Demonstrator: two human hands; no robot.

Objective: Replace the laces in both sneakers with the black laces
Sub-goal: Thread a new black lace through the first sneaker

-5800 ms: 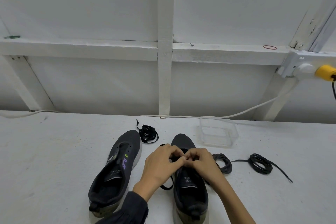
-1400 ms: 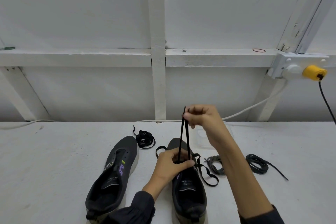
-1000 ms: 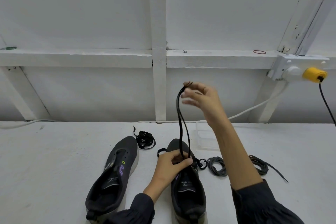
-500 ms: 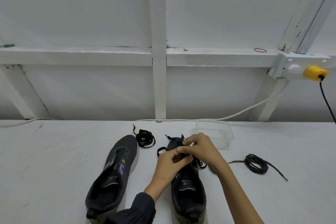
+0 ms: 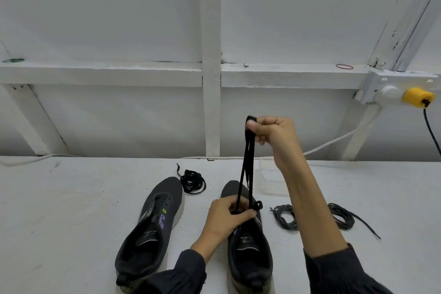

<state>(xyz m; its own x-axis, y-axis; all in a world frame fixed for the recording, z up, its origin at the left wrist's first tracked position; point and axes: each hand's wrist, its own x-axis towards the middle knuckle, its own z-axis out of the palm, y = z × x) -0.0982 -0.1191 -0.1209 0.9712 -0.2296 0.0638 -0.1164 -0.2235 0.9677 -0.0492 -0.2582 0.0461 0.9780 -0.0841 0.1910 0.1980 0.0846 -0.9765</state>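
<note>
We pinch the top of the black lace (image 5: 245,174) with our right hand (image 5: 274,136), raised above the table (image 5: 71,210); its strands run taut down to the right-side sneaker (image 5: 250,246). Our left hand (image 5: 226,217) grips the same strands at the eyelets. The other sneaker (image 5: 152,229) lies just beside. A coiled black lace (image 5: 192,180) lies near its toe. A grey lace coil (image 5: 285,219) and a dark lace coil (image 5: 341,216) lie to the right.

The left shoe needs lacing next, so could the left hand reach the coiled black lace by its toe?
Likely yes, once free: nothing lies between the left hand and the coiled lace, but it is pinching the taut lace at the right sneaker.
</note>
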